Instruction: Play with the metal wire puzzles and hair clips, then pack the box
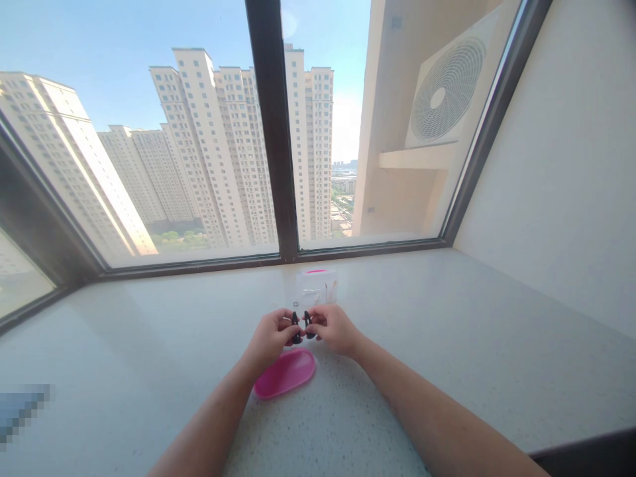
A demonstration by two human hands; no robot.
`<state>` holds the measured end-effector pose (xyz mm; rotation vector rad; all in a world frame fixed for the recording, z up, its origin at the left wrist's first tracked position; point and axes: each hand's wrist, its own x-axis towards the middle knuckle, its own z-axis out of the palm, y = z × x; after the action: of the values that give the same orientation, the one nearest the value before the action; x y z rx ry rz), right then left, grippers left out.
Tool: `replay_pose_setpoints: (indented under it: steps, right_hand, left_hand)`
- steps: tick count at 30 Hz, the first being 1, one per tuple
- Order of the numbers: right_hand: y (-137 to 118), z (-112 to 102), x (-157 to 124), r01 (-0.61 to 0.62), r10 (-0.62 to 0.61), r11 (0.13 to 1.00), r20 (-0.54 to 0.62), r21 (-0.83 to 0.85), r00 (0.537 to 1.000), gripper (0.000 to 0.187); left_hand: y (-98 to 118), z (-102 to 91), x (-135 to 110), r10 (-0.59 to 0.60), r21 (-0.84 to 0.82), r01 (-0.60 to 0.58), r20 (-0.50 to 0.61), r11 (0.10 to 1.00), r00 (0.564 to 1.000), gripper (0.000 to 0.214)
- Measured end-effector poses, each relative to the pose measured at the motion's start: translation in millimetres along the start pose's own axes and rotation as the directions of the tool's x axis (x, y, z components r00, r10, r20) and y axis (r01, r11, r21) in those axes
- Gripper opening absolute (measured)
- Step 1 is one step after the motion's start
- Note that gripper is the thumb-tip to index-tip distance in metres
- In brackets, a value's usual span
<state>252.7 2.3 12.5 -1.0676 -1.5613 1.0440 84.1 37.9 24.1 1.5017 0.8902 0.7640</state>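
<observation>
My left hand (279, 331) pinches a black snap hair clip (295, 326), held upright between thumb and fingers. Close beside it, my right hand (330, 327) grips a second black snap hair clip (308, 323), tilted slightly. A small gap separates the two clips. Below my left hand lies a pink oval tray (291, 374), its left side partly behind my wrist. Beyond the hands is a clear plastic case (313, 286) with a few small items I cannot make out and a pink edge at its back.
A small dark ring (295, 304) rests on the pale speckled windowsill (173, 344) behind my left hand. Dark window frames (288, 252) border the sill at the back, and a white wall (556, 199) rises on the right. A pixelated patch (20, 411) covers something at far left.
</observation>
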Motion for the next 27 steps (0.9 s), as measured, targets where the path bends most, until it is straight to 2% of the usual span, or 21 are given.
replay_pose_setpoints:
  steps: [8,18,27]
  right_hand:
    - [-5.4,5.0,-0.6,0.016,-0.018,1.000,-0.076,-0.021,0.997,0.009]
    - [-1.6,3.5,2.1,-0.005,-0.002,0.998,-0.104,-0.069,0.995,0.008]
    - [-0.4,2.2,1.6,0.007,-0.018,0.995,-0.109,-0.103,0.994,0.012]
  left_hand:
    - [-0.1,0.1,0.3,0.056,0.025,-0.055,-0.038,0.998,0.998,0.023]
    - [-1.4,2.8,-0.1,0.087,0.065,-0.082,-0.066,0.994,0.994,0.018]
    - [-7.6,3.6,0.0,0.151,0.135,-0.144,-0.040,0.980,0.988,0.013]
